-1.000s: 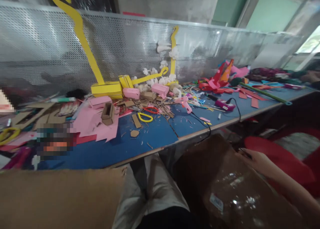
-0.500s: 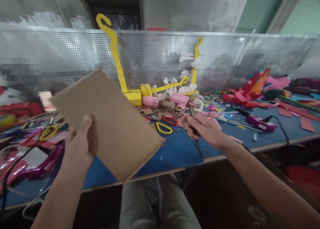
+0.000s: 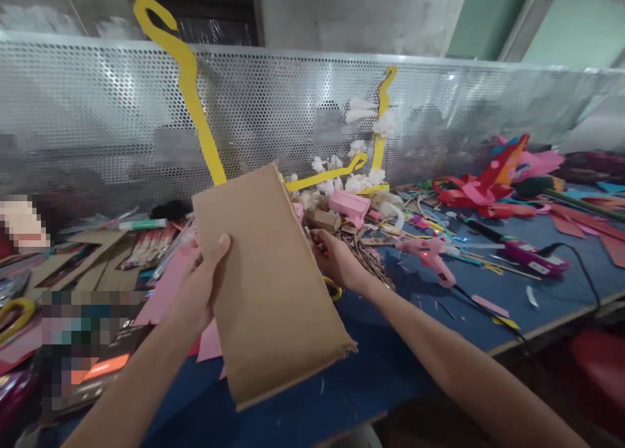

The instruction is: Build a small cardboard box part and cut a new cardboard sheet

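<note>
My left hand (image 3: 205, 285) grips a flat brown piece of cardboard (image 3: 273, 292) by its left edge, thumb on the near face and fingers behind. The sheet is tilted up above the table, with a ragged lower right corner. At its right edge is my right hand (image 3: 339, 259), fingers curled around a slim dark tool, mostly hidden, whose kind I cannot make out. Just below that hand, a yellow scissors handle (image 3: 334, 288) shows partly behind the cardboard. Pink and brown small boxes lie beyond, among them a pink box (image 3: 350, 205).
A pink glue gun (image 3: 432, 259) and a purple glue gun (image 3: 534, 256) with cords lie on the blue table (image 3: 415, 331). A tall yellow paper hook (image 3: 195, 103) leans at the perforated metal screen (image 3: 273, 109). Scraps and a phone (image 3: 105, 366) lie left.
The cardboard has turned more upright and shifted right in my left hand. My right hand has moved left to its edge. The view has shifted, uncovering the pink glue gun and the phone.
</note>
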Demonstrator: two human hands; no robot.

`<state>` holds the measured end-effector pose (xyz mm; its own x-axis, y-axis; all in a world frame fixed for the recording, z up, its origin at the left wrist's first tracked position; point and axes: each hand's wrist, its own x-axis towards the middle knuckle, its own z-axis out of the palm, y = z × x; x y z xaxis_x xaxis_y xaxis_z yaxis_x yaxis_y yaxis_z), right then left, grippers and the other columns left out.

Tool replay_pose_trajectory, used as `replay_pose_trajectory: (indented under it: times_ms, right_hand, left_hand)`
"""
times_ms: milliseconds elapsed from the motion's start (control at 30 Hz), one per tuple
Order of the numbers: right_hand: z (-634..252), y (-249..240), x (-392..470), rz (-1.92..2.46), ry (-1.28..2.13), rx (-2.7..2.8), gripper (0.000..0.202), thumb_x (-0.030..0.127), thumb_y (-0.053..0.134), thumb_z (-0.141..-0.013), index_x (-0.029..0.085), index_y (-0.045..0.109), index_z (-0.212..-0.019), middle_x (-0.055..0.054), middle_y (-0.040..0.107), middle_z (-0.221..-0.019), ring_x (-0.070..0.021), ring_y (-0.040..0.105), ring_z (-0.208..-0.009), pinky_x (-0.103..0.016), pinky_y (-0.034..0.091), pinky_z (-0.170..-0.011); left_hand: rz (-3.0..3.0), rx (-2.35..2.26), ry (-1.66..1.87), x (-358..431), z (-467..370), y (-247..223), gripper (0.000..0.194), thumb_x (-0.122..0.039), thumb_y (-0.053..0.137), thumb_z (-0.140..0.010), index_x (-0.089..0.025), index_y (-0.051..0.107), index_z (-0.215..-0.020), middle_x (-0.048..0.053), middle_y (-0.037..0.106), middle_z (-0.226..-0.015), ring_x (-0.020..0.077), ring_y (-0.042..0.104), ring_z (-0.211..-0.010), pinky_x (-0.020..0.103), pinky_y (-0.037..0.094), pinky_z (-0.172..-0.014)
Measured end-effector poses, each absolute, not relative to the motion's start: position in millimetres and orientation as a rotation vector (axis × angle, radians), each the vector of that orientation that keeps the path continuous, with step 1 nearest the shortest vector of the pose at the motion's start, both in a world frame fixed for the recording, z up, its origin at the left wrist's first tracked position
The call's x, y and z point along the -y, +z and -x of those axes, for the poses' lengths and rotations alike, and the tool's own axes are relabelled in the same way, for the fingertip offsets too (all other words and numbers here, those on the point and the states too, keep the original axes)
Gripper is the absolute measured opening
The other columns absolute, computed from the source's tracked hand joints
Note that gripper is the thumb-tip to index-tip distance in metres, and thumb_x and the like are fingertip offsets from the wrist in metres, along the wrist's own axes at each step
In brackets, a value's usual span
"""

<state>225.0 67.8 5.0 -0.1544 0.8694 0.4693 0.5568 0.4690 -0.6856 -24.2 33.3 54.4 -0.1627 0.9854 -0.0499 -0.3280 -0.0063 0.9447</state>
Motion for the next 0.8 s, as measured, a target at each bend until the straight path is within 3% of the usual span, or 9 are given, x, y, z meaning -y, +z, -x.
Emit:
replay_pose_trajectory:
  times_ms: [133, 267, 400, 500, 633, 800]
  right_hand:
    - [-229, -5, -70, 1.224, 0.438, 1.808, 0.031, 0.021, 0.056, -0.088, 0.017, 0.06, -0.118, -0.006, 0.066, -0.091, -0.0182, 0.057, -0.079, -0.028, 0.045, -0.072]
    - [-237, -5, -66, 1.213, 0.51, 1.8, 0.032, 0.024, 0.057, -0.09, 0.018, 0.06, -0.121, -0.008, 0.069, -0.097, -0.0211, 0.062, -0.085, -0.032, 0.048, -0.076]
    - [-239, 4, -61, 1.166, 0.706, 1.757, 0.032, 0.034, 0.052, -0.096, 0.02, 0.055, -0.124, -0.004, 0.067, -0.087, -0.0181, 0.063, -0.071, -0.029, 0.05, -0.062]
    - [-236, 11, -54, 1.127, 1.014, 1.598, 0.036, 0.042, 0.054, -0.095, 0.021, 0.05, -0.124, 0.0, 0.062, -0.077, -0.0157, 0.06, -0.058, -0.026, 0.047, -0.051]
    - [-232, 19, -41, 0.964, 1.303, 1.399, 0.036, 0.044, 0.063, -0.09, 0.024, 0.054, -0.118, 0.001, 0.059, -0.083, -0.0102, 0.051, -0.054, -0.022, 0.037, -0.045]
    - [-221, 25, -20, 0.798, 1.649, 1.375, 0.032, 0.049, 0.068, -0.087, 0.022, 0.061, -0.104, 0.006, 0.045, -0.069, -0.0062, 0.031, -0.049, -0.02, 0.025, -0.044]
  left_hand:
    - [-0.751, -1.162, 1.524, -32, 28, 55, 0.028, -0.033, 0.077, -0.077, -0.022, 0.073, -0.103, 0.004, 0.078, -0.093, 0.0203, 0.074, -0.07, 0.032, 0.064, -0.066]
    - [-0.63, -1.213, 1.653, -40, 39, 56, 0.021, -0.032, 0.075, -0.08, -0.023, 0.072, -0.099, 0.001, 0.078, -0.094, 0.0198, 0.075, -0.079, 0.031, 0.064, -0.075]
    - [-0.635, -1.232, 1.711, -49, 50, 50, 0.02, -0.033, 0.074, -0.082, -0.021, 0.072, -0.098, 0.004, 0.078, -0.094, 0.0204, 0.075, -0.084, 0.031, 0.063, -0.079]
    - [-0.665, -1.284, 1.681, -50, 57, 46, 0.025, -0.038, 0.077, -0.08, -0.021, 0.071, -0.097, 0.004, 0.078, -0.092, 0.0206, 0.074, -0.083, 0.029, 0.063, -0.075]
    - [-0.681, -1.329, 1.664, -49, 64, 41, 0.029, -0.042, 0.076, -0.079, -0.023, 0.071, -0.101, 0.004, 0.078, -0.091, 0.0218, 0.074, -0.08, 0.03, 0.064, -0.07]
    - [-0.758, -1.269, 1.741, -47, 63, 36, 0.029, -0.039, 0.076, -0.079, -0.023, 0.069, -0.103, 0.004, 0.077, -0.102, 0.0208, 0.073, -0.087, 0.031, 0.062, -0.078]
